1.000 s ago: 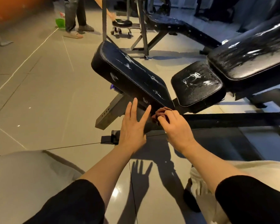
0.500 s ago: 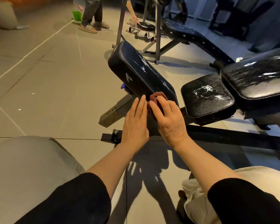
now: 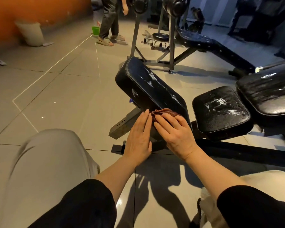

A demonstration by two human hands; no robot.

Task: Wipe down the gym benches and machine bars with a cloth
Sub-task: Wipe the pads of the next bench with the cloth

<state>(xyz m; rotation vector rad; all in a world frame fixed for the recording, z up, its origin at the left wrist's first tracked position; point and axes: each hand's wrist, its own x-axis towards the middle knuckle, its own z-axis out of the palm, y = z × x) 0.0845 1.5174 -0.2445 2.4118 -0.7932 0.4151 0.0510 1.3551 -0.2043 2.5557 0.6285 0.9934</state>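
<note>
Head view: bunched reddish-brown cloth under right hand's flat fingers; left hand flat, empty.

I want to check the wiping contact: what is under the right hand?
Under the right hand lies a bunched brown cloth, pressed on the tilted black pad. The cloth part beneath the palm is covered.
</note>
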